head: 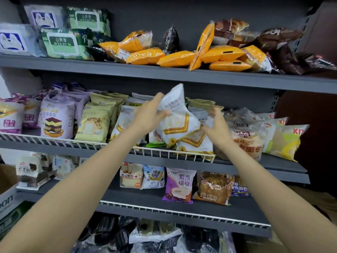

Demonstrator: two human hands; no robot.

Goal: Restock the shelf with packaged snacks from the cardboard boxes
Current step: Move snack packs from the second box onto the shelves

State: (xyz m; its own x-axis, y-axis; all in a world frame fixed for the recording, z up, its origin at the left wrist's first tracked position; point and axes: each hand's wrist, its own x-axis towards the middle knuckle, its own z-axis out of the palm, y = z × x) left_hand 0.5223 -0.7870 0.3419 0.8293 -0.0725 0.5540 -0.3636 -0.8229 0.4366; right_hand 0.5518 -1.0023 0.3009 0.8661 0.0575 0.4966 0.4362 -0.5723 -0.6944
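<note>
Gripping a white pack (177, 117) in the left hand (147, 115), a person slots it onto the shelf (273, 164) while the loosely curled right hand (217, 126) parts neighbouring packs.

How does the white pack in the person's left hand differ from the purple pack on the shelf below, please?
The white pack is held tilted in the air by the left hand; the purple pack stands on the shelf, untouched. The white pack shows yellow-striped sandwich bread; the purple pack shows large purple characters and a dark-filled slice. The white pack is crumpled at its top; the purple pack looks smooth. Both are sealed bread packs.
</note>
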